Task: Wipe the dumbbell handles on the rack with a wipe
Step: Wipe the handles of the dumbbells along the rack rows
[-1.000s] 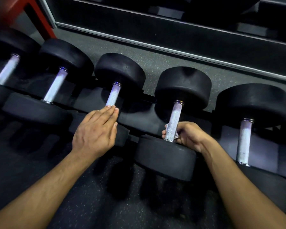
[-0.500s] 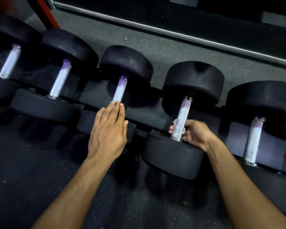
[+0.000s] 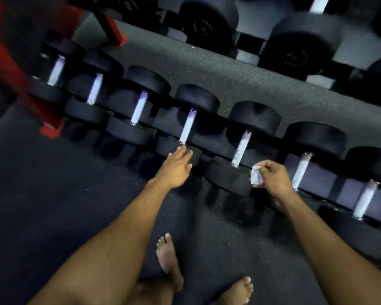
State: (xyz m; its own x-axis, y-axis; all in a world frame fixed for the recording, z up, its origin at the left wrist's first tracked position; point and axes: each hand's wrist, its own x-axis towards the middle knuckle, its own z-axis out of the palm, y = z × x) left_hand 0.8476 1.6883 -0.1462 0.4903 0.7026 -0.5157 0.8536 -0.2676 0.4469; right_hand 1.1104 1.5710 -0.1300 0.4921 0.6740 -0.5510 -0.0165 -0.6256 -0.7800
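Right hand pinches the wipe beside a handle, probably next; wrap fully. Left hand, fingers straight, steadies the neighbouring dumbbell.

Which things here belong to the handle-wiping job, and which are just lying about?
Job: wipe in right hand; left hand; dumbbell handles on the near rack.
Lying about: red frame; far dumbbells; floor.

1. We record a gym weights area.
2. We count a low rack holding black dumbbells with metal handles.
3. We note speckled rubber flooring, a red frame, and larger dumbbells behind.
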